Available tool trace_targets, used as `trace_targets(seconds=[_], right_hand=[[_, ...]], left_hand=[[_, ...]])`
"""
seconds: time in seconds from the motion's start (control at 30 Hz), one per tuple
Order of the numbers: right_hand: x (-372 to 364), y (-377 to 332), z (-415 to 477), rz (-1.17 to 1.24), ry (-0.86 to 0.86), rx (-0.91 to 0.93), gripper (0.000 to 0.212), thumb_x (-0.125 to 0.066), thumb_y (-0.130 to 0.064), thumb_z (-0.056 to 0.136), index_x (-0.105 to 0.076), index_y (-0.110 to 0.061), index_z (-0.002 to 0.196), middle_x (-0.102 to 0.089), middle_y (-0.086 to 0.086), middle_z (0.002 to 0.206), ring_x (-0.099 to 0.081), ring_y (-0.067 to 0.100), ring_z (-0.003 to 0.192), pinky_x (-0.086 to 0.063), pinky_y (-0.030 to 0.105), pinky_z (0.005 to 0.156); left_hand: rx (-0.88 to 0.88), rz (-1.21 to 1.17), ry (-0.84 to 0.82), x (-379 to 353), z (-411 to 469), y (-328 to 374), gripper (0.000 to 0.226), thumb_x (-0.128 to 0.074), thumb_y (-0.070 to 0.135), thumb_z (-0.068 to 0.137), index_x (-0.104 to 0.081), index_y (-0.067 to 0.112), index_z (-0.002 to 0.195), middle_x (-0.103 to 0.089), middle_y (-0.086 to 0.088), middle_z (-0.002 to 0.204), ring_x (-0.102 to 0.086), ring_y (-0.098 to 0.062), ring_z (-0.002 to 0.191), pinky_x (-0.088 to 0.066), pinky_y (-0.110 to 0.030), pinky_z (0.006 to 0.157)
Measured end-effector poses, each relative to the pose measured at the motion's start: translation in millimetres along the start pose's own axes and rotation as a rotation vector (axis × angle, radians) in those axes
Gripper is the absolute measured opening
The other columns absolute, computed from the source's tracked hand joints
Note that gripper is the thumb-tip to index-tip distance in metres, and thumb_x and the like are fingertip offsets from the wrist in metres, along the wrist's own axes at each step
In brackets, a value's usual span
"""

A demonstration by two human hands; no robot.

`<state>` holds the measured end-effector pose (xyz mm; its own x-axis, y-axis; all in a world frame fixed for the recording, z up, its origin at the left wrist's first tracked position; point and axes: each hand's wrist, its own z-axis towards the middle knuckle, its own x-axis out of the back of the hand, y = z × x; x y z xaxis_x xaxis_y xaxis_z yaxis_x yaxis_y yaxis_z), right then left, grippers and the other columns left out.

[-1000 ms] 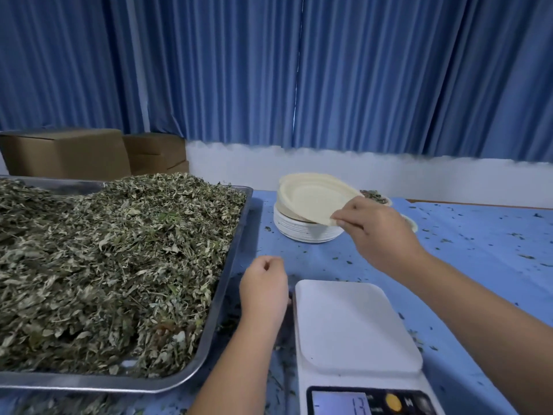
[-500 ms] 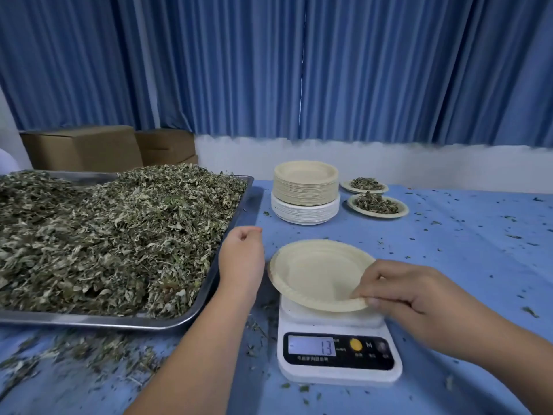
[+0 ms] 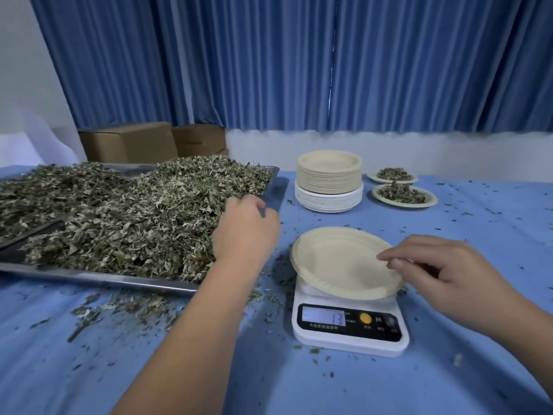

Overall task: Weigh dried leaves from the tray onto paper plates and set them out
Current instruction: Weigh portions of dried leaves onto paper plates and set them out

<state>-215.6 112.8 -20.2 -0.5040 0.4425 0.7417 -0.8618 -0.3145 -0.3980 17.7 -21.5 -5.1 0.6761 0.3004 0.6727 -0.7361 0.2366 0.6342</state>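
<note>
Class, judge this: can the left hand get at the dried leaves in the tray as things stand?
Probably yes: the left hand is at the right edge of the dried leaves, which lie uncovered; nothing stands between.

Two bare hands are seen: left hand and right hand. Both forearms are shown uncovered right to the frame edge. A short, plain nail is made out on the right thumb.

Tray left of scale, plate stack behind.
</note>
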Motion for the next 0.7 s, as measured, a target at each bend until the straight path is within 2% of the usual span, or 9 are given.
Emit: trace_targets(seconds=[0.1,0.2,0.3,0.37,0.43,0.5,0.57,0.63,0.7], right_hand=[[-2,7,2,-0.004,0.090,-0.033,0.023,-0.066,-0.004,0.087,-0.075,-0.026,0.085,-0.064,-0.013,0.072,-0.055,-0.005,0.068,-0.036,0.003,0.062],[-3,11,3,-0.016,0.176,-0.058,0.020,-0.065,-0.002,0.086,-0.076,-0.019,0.083,-0.064,-0.017,0.071,-0.055,-0.005,0.069,-0.035,0.001,0.063],[-5,11,4,-0.018,0.222,-0.087,0.020,-0.062,-0.003,0.087,-0.075,-0.017,0.082,-0.062,-0.025,0.073,-0.057,0.006,0.077,-0.037,0.002,0.065],[-5,12,4,-0.027,0.228,-0.095,0.020,-0.061,-0.004,0.086,-0.075,-0.017,0.082,-0.062,-0.025,0.074,-0.057,0.013,0.074,-0.037,0.003,0.065],[-5,12,4,-0.018,0.221,-0.114,0.019,-0.061,-0.005,0.087,-0.075,-0.017,0.082,-0.063,-0.025,0.076,-0.058,0.014,0.068,-0.037,0.004,0.065],[-5,12,3,-0.006,0.224,-0.126,0.019,-0.062,-0.004,0.087,-0.075,-0.016,0.082,-0.061,-0.027,0.074,-0.058,0.007,0.068,-0.037,0.003,0.064],[-6,11,3,0.004,0.230,-0.135,0.019,-0.062,-0.003,0.086,-0.075,-0.017,0.082,-0.059,-0.028,0.071,-0.055,-0.004,0.070,-0.035,0.000,0.064],[-6,11,3,0.017,0.229,-0.138,0.020,-0.062,-0.004,0.087,-0.076,-0.017,0.082,-0.059,-0.028,0.071,-0.055,-0.010,0.070,-0.035,0.000,0.065],[-6,12,2,0.026,0.218,-0.145,0.020,-0.062,-0.005,0.087,-0.076,-0.018,0.083,-0.061,-0.026,0.073,-0.055,-0.009,0.073,-0.036,0.001,0.066]], left_hand=[[-0.005,0.378,-0.041,14,-10,-20,0.044,-0.040,0.045,0.094,-0.056,0.020,0.126,-0.046,-0.008,0.128,-0.052,-0.032,0.112,-0.045,-0.045,0.092],[0.029,0.639,-0.207,21,-11,-42,0.065,-0.027,0.063,0.095,-0.046,0.018,0.137,-0.038,-0.010,0.144,-0.044,-0.034,0.126,-0.038,-0.049,0.099],[0.109,0.584,-0.444,25,-7,-58,0.082,-0.019,0.071,0.092,-0.033,0.013,0.148,-0.022,-0.013,0.156,-0.038,-0.035,0.135,-0.035,-0.050,0.108],[0.088,0.577,-0.512,24,-8,-62,0.082,-0.019,0.071,0.092,-0.039,0.011,0.144,-0.031,-0.014,0.151,-0.045,-0.032,0.129,-0.039,-0.048,0.106],[0.046,0.563,-0.477,24,-11,-64,0.074,-0.025,0.069,0.093,-0.049,0.012,0.134,-0.051,-0.010,0.128,-0.055,-0.028,0.111,-0.047,-0.044,0.096],[0.018,0.529,-0.392,25,-13,-63,0.066,-0.031,0.067,0.093,-0.052,0.013,0.125,-0.057,-0.004,0.106,-0.059,-0.025,0.094,-0.052,-0.043,0.086],[-0.011,0.554,-0.324,25,-14,-62,0.069,-0.031,0.069,0.091,-0.046,0.016,0.131,-0.053,-0.007,0.119,-0.058,-0.028,0.102,-0.051,-0.047,0.089],[-0.024,0.586,-0.351,24,-13,-63,0.075,-0.029,0.073,0.090,-0.036,0.019,0.142,-0.042,-0.007,0.139,-0.052,-0.031,0.118,-0.046,-0.050,0.095],[-0.006,0.565,-0.439,22,-13,-63,0.075,-0.029,0.073,0.089,-0.038,0.019,0.140,-0.044,-0.007,0.138,-0.052,-0.030,0.118,-0.046,-0.049,0.096]])
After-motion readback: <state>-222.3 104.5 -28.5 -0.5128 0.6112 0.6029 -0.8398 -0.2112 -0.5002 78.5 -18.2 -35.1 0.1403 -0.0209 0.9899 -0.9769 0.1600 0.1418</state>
